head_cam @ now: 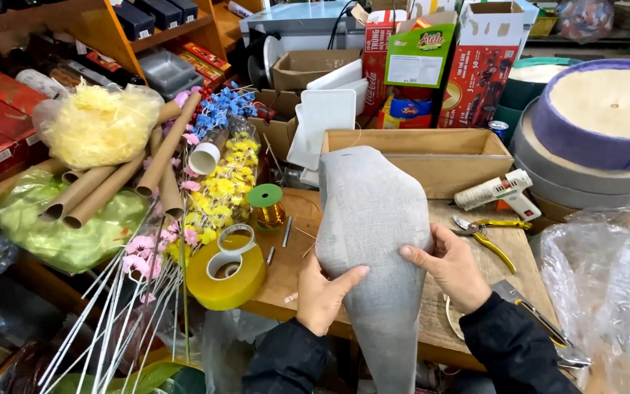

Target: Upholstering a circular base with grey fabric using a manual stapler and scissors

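Grey mesh fabric point(372, 219) held upright over wooden table point(293, 270), pinched on both sides; left hand point(320, 295) fingers closed on its lower left edge; right hand point(450, 266) gripping right edge; yellow tape roll point(226, 273) lies left; glue gun point(496, 191) behind

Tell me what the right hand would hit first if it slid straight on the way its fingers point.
The right hand points left across the grey fabric cone it grips. Going on, it would probably meet the left hand first, though depth is hard to judge.
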